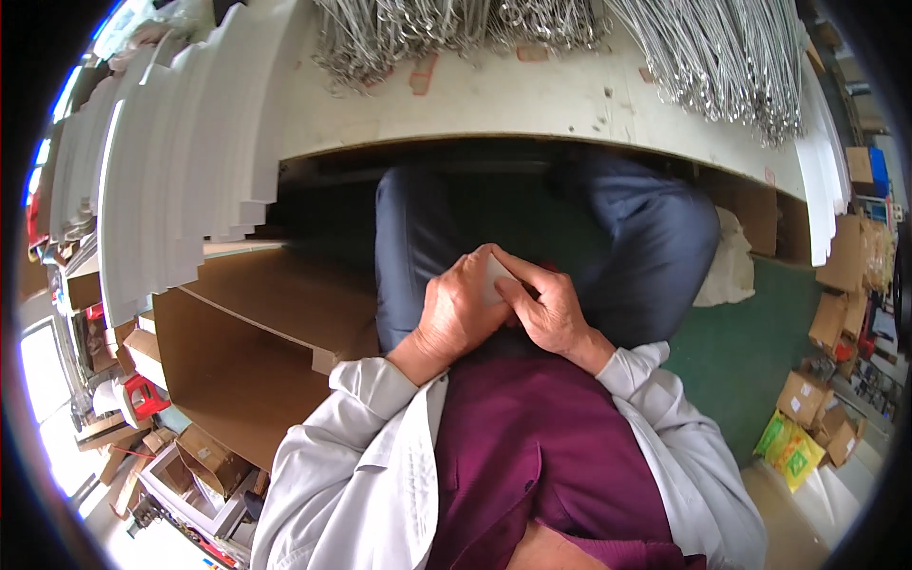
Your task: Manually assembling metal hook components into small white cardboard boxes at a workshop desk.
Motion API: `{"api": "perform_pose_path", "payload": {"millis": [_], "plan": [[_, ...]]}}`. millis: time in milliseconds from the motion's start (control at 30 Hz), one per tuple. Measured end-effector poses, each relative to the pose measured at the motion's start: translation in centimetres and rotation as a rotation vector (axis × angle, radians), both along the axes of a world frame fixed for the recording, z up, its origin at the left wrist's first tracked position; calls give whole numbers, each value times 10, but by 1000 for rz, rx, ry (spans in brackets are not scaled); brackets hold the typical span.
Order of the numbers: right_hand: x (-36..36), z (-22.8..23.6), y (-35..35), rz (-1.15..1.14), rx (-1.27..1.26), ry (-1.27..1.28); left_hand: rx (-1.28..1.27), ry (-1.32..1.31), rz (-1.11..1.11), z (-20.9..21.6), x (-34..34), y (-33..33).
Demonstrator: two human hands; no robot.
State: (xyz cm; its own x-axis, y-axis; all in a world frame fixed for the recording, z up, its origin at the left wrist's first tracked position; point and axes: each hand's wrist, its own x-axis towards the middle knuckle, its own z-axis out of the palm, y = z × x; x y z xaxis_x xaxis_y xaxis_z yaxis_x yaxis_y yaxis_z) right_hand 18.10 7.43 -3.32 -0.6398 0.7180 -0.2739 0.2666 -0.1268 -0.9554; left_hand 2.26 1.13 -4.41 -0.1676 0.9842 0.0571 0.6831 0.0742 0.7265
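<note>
Close in front of my body, over my lap, both hands meet around a small white flat piece [496, 279]. My left hand [454, 309] is closed around its left side, with the fingers mostly hidden behind the back of the hand. From the other side my right hand [553, 312] pinches it, thumb on the near face and index finger along the top. Most of the piece is covered, so its full shape and material cannot be made out.
A pale worktable [456, 112] carries bundles of grey metal wires with looped ends [722, 66]. White boards [180, 142] stand in rows at the left. Below them is a large open cardboard box [237, 356]. At right lie a yellow-green bag [790, 446] and several cartons [803, 394].
</note>
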Motion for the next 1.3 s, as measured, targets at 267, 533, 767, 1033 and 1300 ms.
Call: {"api": "perform_pose_path", "payload": {"millis": [267, 533, 767, 1033, 1300], "plan": [[-3, 23, 42, -278, 32, 181, -17, 96, -48, 38, -34, -3], [19, 44, 138, -522, 193, 276, 91, 381, -96, 106, -87, 49], [15, 57, 168, -414, 1103, -222, 96, 500, -149, 107, -114, 111], [1, 40, 171, -280, 1193, -255, 211, 560, -91, 79, -128, 115], [-26, 73, 203, -210, 1300, -122, 340, 658, -53, 68, -123, 111]]}}
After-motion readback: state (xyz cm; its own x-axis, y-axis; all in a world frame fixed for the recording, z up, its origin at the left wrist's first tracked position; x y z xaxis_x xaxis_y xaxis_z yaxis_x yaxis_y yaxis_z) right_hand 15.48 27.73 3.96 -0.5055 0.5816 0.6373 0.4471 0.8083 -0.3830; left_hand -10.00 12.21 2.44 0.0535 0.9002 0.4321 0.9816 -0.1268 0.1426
